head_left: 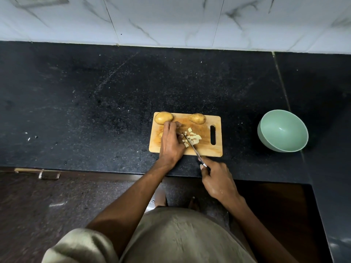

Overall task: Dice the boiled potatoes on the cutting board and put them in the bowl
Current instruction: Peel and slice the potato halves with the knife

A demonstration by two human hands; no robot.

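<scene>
The left hand (171, 141) steadies the potato piece, which its fingers hide, left of the knife (190, 145). The right hand (218, 179) grips the handle. The blade runs diagonally across the cutting board (205, 150), with the diced pieces (192, 137) just right of it.

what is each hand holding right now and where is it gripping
The right hand grips the knife by its handle, near the blade. The left hand presses down on potato pieces on the cutting board; its grip is hidden.

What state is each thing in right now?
Left hand: holding the potato piece being cut.
Right hand: gripping the knife.
Diced potato: piled on the cutting board.
Whole potatoes: uncut.
Bowl: empty, upright.
</scene>
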